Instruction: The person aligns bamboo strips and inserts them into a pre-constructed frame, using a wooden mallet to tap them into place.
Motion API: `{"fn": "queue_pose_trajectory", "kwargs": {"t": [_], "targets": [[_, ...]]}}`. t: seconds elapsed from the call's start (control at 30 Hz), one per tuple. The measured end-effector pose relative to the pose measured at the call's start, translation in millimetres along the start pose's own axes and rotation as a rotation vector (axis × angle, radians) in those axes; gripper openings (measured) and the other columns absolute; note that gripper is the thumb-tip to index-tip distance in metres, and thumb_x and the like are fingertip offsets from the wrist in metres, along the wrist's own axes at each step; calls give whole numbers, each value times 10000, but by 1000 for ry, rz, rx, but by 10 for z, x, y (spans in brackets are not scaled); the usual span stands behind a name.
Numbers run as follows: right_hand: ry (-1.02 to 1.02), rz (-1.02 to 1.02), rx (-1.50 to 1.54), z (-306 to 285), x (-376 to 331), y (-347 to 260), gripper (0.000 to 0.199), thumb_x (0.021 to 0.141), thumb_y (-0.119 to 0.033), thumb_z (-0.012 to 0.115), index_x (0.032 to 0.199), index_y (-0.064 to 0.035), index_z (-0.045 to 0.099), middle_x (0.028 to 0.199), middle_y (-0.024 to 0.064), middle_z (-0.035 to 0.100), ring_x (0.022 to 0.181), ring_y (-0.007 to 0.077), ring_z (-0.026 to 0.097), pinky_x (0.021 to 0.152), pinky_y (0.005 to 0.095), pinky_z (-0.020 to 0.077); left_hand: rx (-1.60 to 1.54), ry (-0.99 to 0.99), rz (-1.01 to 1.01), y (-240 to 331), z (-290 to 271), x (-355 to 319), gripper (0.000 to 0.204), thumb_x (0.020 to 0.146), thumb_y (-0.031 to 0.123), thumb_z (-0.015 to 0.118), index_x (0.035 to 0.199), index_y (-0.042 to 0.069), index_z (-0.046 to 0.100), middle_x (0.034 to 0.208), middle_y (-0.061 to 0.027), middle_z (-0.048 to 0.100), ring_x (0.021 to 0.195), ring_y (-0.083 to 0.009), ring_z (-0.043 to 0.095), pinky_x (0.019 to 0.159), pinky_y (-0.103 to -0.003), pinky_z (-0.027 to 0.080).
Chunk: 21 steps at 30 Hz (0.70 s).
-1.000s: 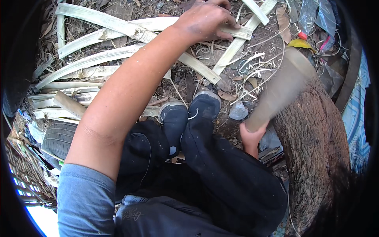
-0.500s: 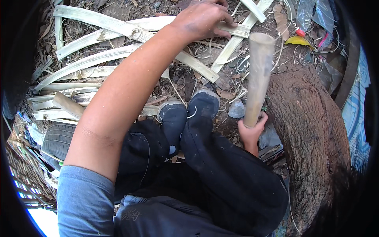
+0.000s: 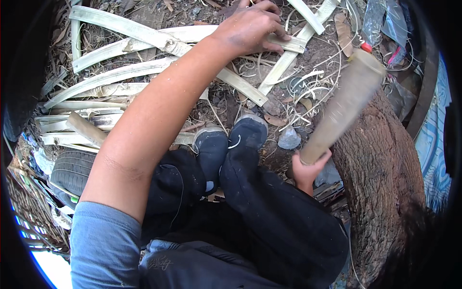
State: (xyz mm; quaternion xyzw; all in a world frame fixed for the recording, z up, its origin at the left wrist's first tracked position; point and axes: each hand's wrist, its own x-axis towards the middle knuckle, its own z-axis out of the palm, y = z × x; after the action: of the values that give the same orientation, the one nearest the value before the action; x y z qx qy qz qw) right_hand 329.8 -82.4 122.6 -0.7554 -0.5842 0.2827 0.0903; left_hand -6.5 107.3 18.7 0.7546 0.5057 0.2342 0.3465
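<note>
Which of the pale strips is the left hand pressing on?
The short flat strip at the top, under the left hand; the long curved ones lie untouched farther left.

The left hand [image 3: 250, 26] rested far out on a flat strip [image 3: 284, 44] among more strips [image 3: 110, 77] on the ground. The right hand [image 3: 308, 168] held a blade [image 3: 344, 103] near the log [image 3: 380, 178], right of the shoes [image 3: 231, 139]. A tyre [image 3: 72, 168] lay left
</note>
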Motion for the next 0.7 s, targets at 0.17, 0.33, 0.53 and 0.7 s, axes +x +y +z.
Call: {"fn": "queue_pose_trajectory", "kwargs": {"t": [0.17, 0.33, 0.53, 0.7], "targets": [[-117, 132, -290, 53, 50, -85, 640, 628, -47, 750, 1182, -5, 432, 902, 139, 622, 836, 242, 631, 770, 362, 503, 53, 5, -11, -8, -65, -99, 304, 753, 382, 790, 972, 173, 764, 1020, -5, 682, 1184, -207, 515, 1006, -480, 336], [-62, -202, -10, -48, -80, 164, 656, 631, -41, 764, 1196, -3, 432, 882, 123, 638, 775, 230, 641, 742, 369, 517, 6, 19, 4, -14, -12, -43, 286, 748, 363, 797, 956, 170, 766, 996, -13, 688, 1172, -218, 523, 1006, -472, 333], [-5, -37, 55, -31, -62, 236, 680, 635, -65, 768, 1212, -9, 412, 860, 153, 652, 769, 244, 669, 710, 380, 524, -9, 9, 26, -18, -13, -3, 279, 737, 344, 808, 947, 163, 769, 992, -16, 697, 1180, -231, 523, 1019, -475, 332], [3, -140, 96, -3, -50, -97, 691, 645, -120, 767, 1216, -19, 392, 886, 193, 654, 738, 343, 675, 731, 406, 526, -2, 35, 25, -65, -17, -61, 287, 746, 342, 803, 965, 161, 767, 995, -22, 698, 1167, -229, 526, 1013, -467, 335]]}}
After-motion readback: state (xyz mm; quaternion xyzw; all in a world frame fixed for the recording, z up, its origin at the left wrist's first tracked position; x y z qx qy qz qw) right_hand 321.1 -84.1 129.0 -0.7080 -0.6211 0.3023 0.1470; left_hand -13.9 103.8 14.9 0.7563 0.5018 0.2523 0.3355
